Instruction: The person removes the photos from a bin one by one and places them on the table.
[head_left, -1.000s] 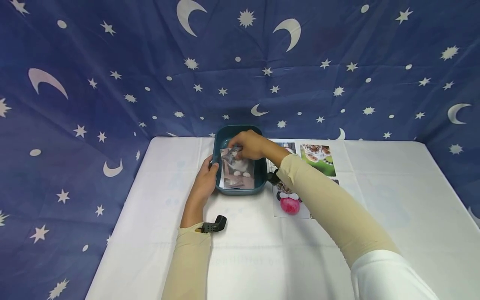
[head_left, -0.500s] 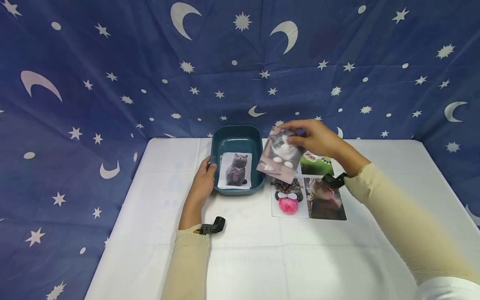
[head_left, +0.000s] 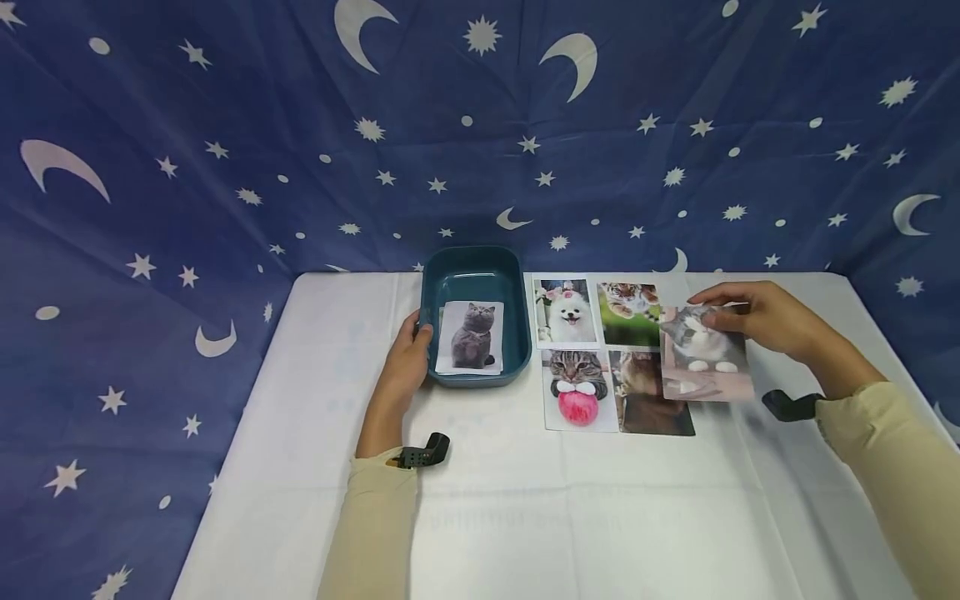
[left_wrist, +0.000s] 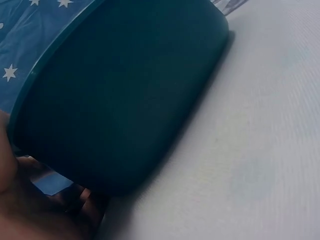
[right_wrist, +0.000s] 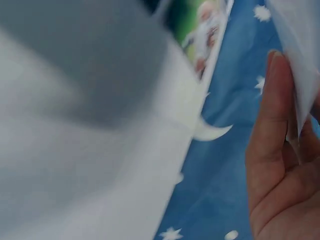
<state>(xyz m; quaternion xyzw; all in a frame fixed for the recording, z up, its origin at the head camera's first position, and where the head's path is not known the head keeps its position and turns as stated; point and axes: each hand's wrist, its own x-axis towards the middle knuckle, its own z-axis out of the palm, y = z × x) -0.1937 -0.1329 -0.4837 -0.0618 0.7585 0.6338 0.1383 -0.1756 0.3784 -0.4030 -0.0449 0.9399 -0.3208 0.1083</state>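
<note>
My right hand (head_left: 780, 321) pinches a photo card of a grey-and-white cat (head_left: 708, 358) by its upper right part, thumb in front. The card hangs above the table at the right of the laid-out cards and overlaps part of a brown cat card (head_left: 652, 404). In the right wrist view only the card's pale back (right_wrist: 300, 55) shows between thumb and fingers. My left hand (head_left: 405, 362) grips the left wall of a dark teal plastic box (head_left: 525, 333), its thumb at the rim. Inside the box lies a small stack of cards, a grey cat card (head_left: 472, 337) on top.
A white dog card (head_left: 566, 315), a tiger cub card (head_left: 626, 321) and a tabby card with a pink ball (head_left: 579, 400) lie beside the box with the brown cat card. Behind the white-covered table (head_left: 495, 483) hangs a blue cloth (head_left: 420, 108) with moons and stars.
My right hand has lifted the grey-and-white cat card out of the box and carried it right, past the laid-out cards. The grey cat card is uncovered. My left hand stays at the box.
</note>
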